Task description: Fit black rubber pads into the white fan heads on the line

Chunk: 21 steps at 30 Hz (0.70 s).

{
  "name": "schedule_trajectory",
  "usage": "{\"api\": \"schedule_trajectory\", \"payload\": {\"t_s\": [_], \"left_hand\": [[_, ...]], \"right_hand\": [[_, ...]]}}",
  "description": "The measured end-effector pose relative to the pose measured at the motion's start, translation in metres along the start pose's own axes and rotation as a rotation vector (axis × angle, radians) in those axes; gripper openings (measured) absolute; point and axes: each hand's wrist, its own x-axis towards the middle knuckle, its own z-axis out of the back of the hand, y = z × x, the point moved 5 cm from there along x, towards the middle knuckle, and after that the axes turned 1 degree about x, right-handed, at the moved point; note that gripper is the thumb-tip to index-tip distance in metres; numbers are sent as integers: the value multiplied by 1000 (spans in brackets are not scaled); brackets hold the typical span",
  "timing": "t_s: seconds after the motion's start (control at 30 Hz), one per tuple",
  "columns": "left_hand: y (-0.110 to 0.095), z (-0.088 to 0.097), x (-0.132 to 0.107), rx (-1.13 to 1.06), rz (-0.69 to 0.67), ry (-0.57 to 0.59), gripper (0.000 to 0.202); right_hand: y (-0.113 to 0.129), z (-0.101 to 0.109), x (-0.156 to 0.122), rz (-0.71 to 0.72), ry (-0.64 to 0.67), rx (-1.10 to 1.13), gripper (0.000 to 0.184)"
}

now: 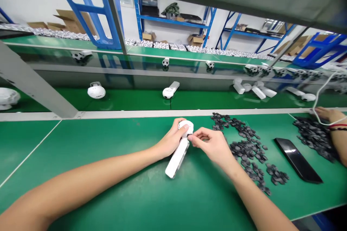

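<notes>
My left grip (170, 140) clamps the white dome-headed device (176, 160) firmly; my right grip (213, 148) pinches together at its dome, with dark flat pieces (248, 149) just beyond.

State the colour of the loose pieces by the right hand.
The loose pieces are dark grey, clearest in the head view.

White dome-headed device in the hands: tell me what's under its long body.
Green bench mat shows around the white dome-headed device, which the left hand grips by the head while the right hand touches it. The device covers the mat directly beneath; nothing else shows there.
</notes>
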Motion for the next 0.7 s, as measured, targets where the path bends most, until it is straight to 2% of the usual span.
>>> {"api": "schedule_trajectory", "payload": {"t_s": [0.1, 0.23, 0.37, 0.47, 0.6, 0.7], "left_hand": [[-5, -3, -3, 101, -54, 42, 48], [-9, -7, -5, 166, -115, 51, 58], [-6, -7, -4, 177, -115, 42, 59], [-6, -6, 2, 109, -125, 54, 62], [-3, -1, 13, 8, -28, 89, 60], [-4, 3, 14, 8, 13, 108, 53]], "right_hand": [[4, 2, -1, 53, -43, -127, 23], [-5, 3, 0, 108, -24, -303, 23], [-15, 1, 2, 146, -13, -490, 23], [-12, 3, 7, 176, 32, -480, 22], [-7, 28, 12, 121, 154, -358, 31], [-17, 56, 6, -50, 281, -357, 25]]}}
